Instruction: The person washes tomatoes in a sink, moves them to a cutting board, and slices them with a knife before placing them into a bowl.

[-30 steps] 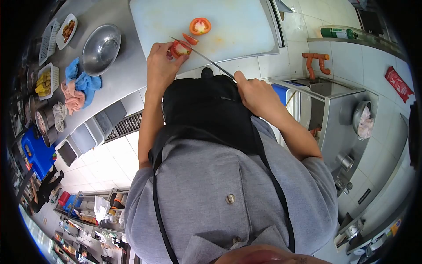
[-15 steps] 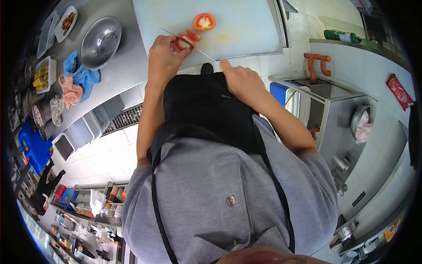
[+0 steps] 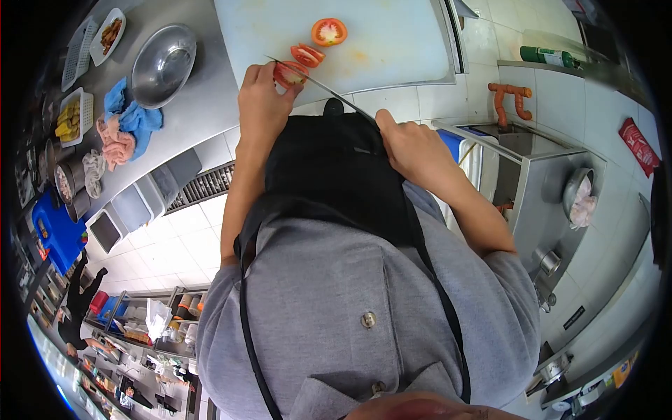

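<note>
My left hand (image 3: 267, 99) is closed at the near left part of the white cutting board (image 3: 392, 52), its fingertips pinching a piece of tomato (image 3: 290, 75). Across that piece lies the thin blade of a knife (image 3: 325, 88), its tip pointing up and left. The knife's handle end is in the closed fist of my right hand (image 3: 417, 145), just off the board's near edge. Just beyond the blade are cut tomato wedges (image 3: 306, 54) lying together. Farther back a tomato half (image 3: 329, 31) rests with its cut face up.
On the steel counter (image 3: 203, 84) to the left stand a metal bowl (image 3: 164, 66), blue cloth (image 3: 140, 126), pink cloth (image 3: 115, 143) and a white basket (image 3: 85, 115) of yellow food. A steel sink unit (image 3: 549, 203) is at right. Another person (image 3: 73, 315) is in the far lower left.
My right hand has drawn the knife back toward my body and to the right. The cut wedges now lie farther from the held piece. My left hand still holds the tomato.
</note>
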Demonstrator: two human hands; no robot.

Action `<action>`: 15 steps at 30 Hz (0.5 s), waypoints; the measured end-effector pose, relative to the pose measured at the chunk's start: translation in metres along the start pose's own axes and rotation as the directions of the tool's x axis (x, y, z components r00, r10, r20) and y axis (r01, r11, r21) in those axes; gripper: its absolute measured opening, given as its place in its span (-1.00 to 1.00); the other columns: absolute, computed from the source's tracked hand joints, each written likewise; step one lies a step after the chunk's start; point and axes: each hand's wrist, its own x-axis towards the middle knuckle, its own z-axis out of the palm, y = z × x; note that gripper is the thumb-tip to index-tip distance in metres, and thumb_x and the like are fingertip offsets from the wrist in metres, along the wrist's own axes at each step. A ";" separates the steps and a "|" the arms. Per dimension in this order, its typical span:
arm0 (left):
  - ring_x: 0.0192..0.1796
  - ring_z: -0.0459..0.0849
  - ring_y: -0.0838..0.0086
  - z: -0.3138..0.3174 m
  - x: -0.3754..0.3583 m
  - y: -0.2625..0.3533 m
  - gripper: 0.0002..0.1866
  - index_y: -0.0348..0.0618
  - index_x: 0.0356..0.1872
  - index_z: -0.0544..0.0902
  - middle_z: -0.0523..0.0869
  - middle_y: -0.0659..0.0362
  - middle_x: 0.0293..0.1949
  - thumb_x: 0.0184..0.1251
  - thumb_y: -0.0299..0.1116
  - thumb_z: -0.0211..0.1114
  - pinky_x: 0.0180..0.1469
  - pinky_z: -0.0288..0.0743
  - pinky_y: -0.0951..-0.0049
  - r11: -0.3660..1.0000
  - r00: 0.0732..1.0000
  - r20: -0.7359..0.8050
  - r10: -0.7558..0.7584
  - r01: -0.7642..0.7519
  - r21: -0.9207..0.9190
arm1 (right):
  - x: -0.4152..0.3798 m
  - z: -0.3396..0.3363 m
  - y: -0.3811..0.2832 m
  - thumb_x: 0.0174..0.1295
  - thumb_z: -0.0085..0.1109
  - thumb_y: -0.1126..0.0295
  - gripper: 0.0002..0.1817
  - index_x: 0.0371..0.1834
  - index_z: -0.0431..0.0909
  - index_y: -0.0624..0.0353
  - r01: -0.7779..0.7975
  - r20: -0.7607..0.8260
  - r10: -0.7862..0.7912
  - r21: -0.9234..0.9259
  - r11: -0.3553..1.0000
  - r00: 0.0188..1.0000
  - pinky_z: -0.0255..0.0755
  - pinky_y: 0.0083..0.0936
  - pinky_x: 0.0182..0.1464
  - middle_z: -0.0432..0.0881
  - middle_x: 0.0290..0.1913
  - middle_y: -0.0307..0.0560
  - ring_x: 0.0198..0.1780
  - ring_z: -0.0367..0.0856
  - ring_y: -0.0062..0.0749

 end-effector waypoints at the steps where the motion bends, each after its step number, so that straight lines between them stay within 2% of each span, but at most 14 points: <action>1: -0.21 0.70 0.28 0.001 -0.001 0.001 -0.46 -0.39 0.00 0.65 0.69 0.01 -0.18 -0.04 -0.36 0.60 -0.10 0.61 0.33 1.000 1.000 -0.021 0.016 -0.015 0.025 | -0.002 -0.004 -0.002 0.30 0.06 0.47 -0.80 -0.12 0.25 0.20 -0.001 0.004 0.001 -0.002 1.000 1.000 0.41 0.15 -0.34 0.56 -0.55 0.30 -0.40 0.59 0.35; 4: -0.22 0.71 0.27 0.005 0.000 0.001 -0.46 -0.39 -0.01 0.65 0.68 0.00 -0.20 -0.04 -0.35 0.60 -0.10 0.61 0.33 0.999 0.998 -0.046 0.036 -0.034 0.037 | -0.004 -0.010 -0.007 0.28 0.06 0.49 -0.80 -0.12 0.25 0.21 -0.044 0.058 0.046 -0.028 0.999 0.997 0.41 0.15 -0.33 0.56 -0.55 0.31 -0.39 0.59 0.35; 8: -0.21 0.71 0.27 0.007 0.001 -0.003 -0.47 -0.38 -0.03 0.66 0.69 0.00 -0.20 -0.05 -0.35 0.60 -0.10 0.61 0.33 0.999 0.998 -0.053 0.038 -0.037 0.019 | 0.030 0.016 0.001 0.29 0.02 0.47 -0.80 -0.09 0.27 0.22 0.002 0.015 -0.003 0.059 0.998 1.000 0.41 0.17 -0.31 0.57 -0.52 0.34 -0.37 0.59 0.37; 10: -0.21 0.68 0.17 0.006 -0.001 -0.004 -0.51 -0.31 -0.07 0.65 0.65 -0.01 -0.20 -0.07 -0.38 0.59 -0.14 0.59 0.25 0.996 0.999 -0.047 0.017 -0.021 -0.091 | 0.048 0.037 0.003 0.30 0.01 0.45 -0.80 -0.08 0.28 0.22 0.028 -0.007 -0.027 0.095 0.995 1.000 0.41 0.18 -0.31 0.57 -0.52 0.34 -0.37 0.59 0.38; 11: -0.21 0.68 0.17 0.005 -0.002 -0.004 -0.51 -0.31 -0.07 0.65 0.65 -0.01 -0.20 -0.07 -0.38 0.59 -0.14 0.59 0.25 0.996 0.999 -0.048 0.015 -0.019 -0.088 | 0.055 0.043 0.003 0.32 0.00 0.42 -0.80 -0.06 0.28 0.22 0.022 -0.009 -0.021 0.095 0.995 1.000 0.41 0.18 -0.30 0.57 -0.50 0.36 -0.37 0.59 0.38; 13: -0.19 0.73 0.32 0.003 -0.004 -0.002 -0.49 -0.35 -0.02 0.66 0.68 0.03 -0.17 -0.05 -0.40 0.60 -0.09 0.62 0.36 0.996 0.999 -0.040 -0.019 0.016 -0.088 | 0.060 0.042 0.007 0.35 -0.01 0.39 -0.79 -0.05 0.28 0.21 0.031 -0.018 -0.029 0.091 0.995 0.999 0.41 0.19 -0.29 0.58 -0.49 0.37 -0.36 0.59 0.39; 15: -0.18 0.73 0.33 0.005 -0.010 -0.008 -0.49 -0.33 -0.01 0.66 0.67 0.04 -0.15 -0.04 -0.41 0.60 -0.08 0.63 0.37 0.989 0.998 -0.055 -0.038 0.030 -0.148 | 0.045 0.034 0.013 0.39 -0.01 0.36 -0.80 -0.06 0.27 0.19 -0.050 0.036 0.046 0.122 0.991 0.998 0.40 0.19 -0.30 0.57 -0.51 0.37 -0.37 0.58 0.39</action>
